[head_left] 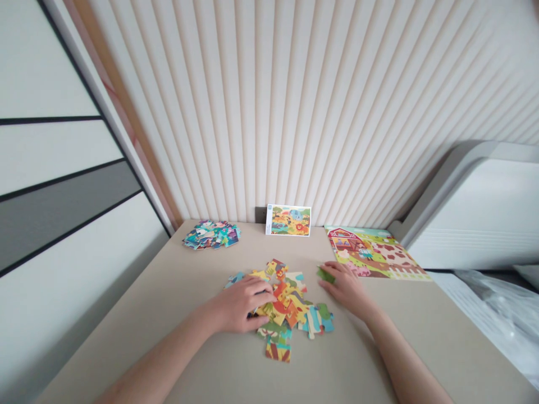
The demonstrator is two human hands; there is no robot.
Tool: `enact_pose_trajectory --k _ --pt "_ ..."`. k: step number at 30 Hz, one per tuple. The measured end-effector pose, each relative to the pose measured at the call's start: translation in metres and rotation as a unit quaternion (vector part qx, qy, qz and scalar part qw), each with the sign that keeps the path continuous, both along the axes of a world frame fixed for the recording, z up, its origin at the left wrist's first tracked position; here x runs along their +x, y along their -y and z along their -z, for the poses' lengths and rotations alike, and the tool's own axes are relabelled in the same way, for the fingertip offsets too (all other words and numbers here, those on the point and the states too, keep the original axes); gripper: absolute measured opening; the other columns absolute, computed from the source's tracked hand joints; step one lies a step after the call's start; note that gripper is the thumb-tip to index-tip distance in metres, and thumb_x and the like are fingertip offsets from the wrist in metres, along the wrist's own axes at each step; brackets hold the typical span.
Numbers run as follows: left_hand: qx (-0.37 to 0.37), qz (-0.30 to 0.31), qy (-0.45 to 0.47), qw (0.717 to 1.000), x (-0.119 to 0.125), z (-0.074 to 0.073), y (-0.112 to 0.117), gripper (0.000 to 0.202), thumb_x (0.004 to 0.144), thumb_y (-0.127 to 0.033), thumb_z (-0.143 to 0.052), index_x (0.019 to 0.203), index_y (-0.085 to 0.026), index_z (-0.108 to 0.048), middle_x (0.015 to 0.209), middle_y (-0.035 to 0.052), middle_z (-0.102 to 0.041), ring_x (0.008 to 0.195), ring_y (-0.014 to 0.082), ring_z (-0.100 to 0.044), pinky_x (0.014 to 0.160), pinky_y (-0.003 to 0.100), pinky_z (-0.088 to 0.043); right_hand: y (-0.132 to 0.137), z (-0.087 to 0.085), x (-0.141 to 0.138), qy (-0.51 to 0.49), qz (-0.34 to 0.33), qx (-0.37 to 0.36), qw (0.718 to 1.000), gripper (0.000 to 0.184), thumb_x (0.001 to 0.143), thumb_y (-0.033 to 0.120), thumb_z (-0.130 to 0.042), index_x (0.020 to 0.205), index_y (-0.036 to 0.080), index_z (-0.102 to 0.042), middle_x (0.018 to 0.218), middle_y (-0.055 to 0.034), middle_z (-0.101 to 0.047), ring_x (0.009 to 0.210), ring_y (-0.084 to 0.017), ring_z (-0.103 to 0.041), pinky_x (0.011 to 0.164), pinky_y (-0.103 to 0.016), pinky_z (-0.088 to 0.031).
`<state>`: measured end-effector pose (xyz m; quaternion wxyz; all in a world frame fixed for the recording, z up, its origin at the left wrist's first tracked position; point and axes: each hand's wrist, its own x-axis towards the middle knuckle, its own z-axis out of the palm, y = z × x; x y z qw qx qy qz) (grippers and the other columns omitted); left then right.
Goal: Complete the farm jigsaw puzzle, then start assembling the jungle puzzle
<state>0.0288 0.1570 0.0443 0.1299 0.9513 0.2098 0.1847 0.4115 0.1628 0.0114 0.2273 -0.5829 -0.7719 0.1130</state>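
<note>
Seen from the head camera, the left hand lies over the near side of a loose heap of colourful cardboard jigsaw pieces in the middle of the beige table. Its fingers are curled down and half clenched; whether they grasp a piece cannot be told. The right hand is just beside the heap, its slightly spread fingers touching a small green cardboard piece, though any grip is unclear. That piece's long axis slants, pointing up and to the person's left. The heap's long axis runs away from the person towards the wall.

Beyond lie a fanned pile of teal and pink puzzle pieces, a white-bordered animal picture card and a farm-scene puzzle board with a red barn. A loose press or sweep of either hand could scatter the heap, and the green piece could slip from such light contact.
</note>
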Motion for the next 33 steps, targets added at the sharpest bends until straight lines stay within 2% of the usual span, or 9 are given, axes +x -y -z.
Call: enact_pose_trajectory --k 4,6,10,15,20,23,26,30,33 --pt "0.000 -0.003 -0.001 1.000 0.000 -0.001 0.001 0.036 0.092 -0.035 -0.067 0.126 -0.025 -0.064 0.121 0.0091 -0.067 0.114 0.0272 -0.063 0.110 0.044 -0.043 0.001 0.002 -0.007 -0.004 -0.079 -0.017 0.997 0.043 0.099 0.029 -0.047 0.138 0.032 -0.063 0.151 -0.0082 -0.055 0.143 -0.029 -0.047 0.120 -0.060 -0.030" --pt "-0.001 -0.002 -0.004 1.000 0.000 -0.002 0.001 0.036 0.092 -0.035 -0.067 0.126 -0.025 -0.063 0.122 0.0088 -0.067 0.114 0.0272 -0.062 0.110 0.044 -0.043 0.001 0.001 -0.010 -0.003 -0.080 -0.014 0.997 0.046 0.097 0.023 -0.046 0.138 0.032 -0.063 0.155 -0.0068 -0.051 0.146 -0.029 -0.043 0.122 -0.060 -0.028" --pt "-0.007 -0.005 -0.011 1.000 0.000 -0.003 0.001 0.036 0.093 -0.035 -0.067 0.127 -0.025 -0.063 0.122 0.0085 -0.067 0.115 0.0272 -0.062 0.110 0.044 -0.044 0.002 -0.003 -0.011 0.005 -0.052 0.002 0.999 0.054 0.090 0.018 -0.048 0.142 0.029 -0.060 0.154 -0.0092 -0.050 0.143 -0.029 -0.045 0.120 -0.056 -0.033" --pt "-0.008 -0.018 -0.013 1.000 0.000 -0.001 0.000 0.036 0.094 -0.034 -0.065 0.129 -0.025 -0.062 0.123 0.0081 -0.067 0.117 0.0274 -0.061 0.109 0.043 -0.045 0.001 -0.004 -0.009 -0.007 -0.056 0.005 0.998 0.063 0.088 0.016 -0.047 0.150 0.027 -0.050 0.150 -0.0102 -0.054 0.139 -0.028 -0.048 0.119 -0.055 -0.035" --pt "-0.012 -0.041 -0.011 0.999 -0.001 0.001 -0.003 0.033 0.094 -0.029 -0.064 0.127 -0.026 -0.063 0.126 0.0069 -0.066 0.117 0.0262 -0.062 0.108 0.043 -0.045 0.000 0.000 -0.011 -0.016 -0.051 0.016 0.998 0.059 0.089 0.017 -0.049 0.147 0.027 -0.054 0.151 -0.0101 -0.053 0.141 -0.029 -0.047 0.120 -0.055 -0.034" --pt "-0.012 -0.055 -0.007 0.998 -0.003 0.004 -0.008 0.032 0.094 -0.025 -0.061 0.127 -0.026 -0.063 0.129 0.0068 -0.065 0.118 0.0253 -0.062 0.108 0.042 -0.046 -0.001 -0.001 -0.015 -0.052 -0.048 0.046 0.996 0.052 0.090 0.018 -0.051 0.142 0.027 -0.059 0.149 -0.0098 -0.055 0.141 -0.028 -0.047 0.120 -0.053 -0.035" --pt "-0.012 -0.065 0.001 0.998 -0.007 0.008 -0.014 0.034 0.096 -0.023 -0.056 0.129 -0.026 -0.063 0.131 0.0072 -0.065 0.121 0.0248 -0.061 0.107 0.041 -0.047 -0.002 -0.004 -0.018 -0.104 -0.044 0.080 0.990 0.041 0.094 0.020 -0.049 0.131 0.026 -0.065 0.139 -0.0097 -0.062 0.132 -0.026 -0.056 0.115 -0.050 -0.041" --pt "-0.018 -0.087 0.008 0.996 -0.011 0.013 -0.019 0.040 0.099 -0.026 -0.053 0.139 -0.029 -0.057 0.134 0.0066 -0.063 0.124 0.0244 -0.059 0.110 0.040 -0.045 0.001 -0.009 -0.022 -0.132 -0.056 0.101 0.984 0.031 0.097 0.022 -0.049 0.118 0.025 -0.071 0.122 -0.0096 -0.070 0.117 -0.026 -0.064 0.105 -0.047 -0.050" --pt "-0.011 -0.104 0.001 0.994 -0.012 0.014 -0.019 0.044 0.100 -0.032 -0.055 0.144 -0.030 -0.054 0.132 0.0067 -0.062 0.123 0.0253 -0.058 0.109 0.041 -0.045 0.007 -0.013 -0.025 -0.125 -0.089 0.097 0.983 0.029 0.098 0.022 -0.049 0.114 0.026 -0.073 0.118 -0.0089 -0.073 0.114 -0.025 -0.066 0.102 -0.046 -0.051"
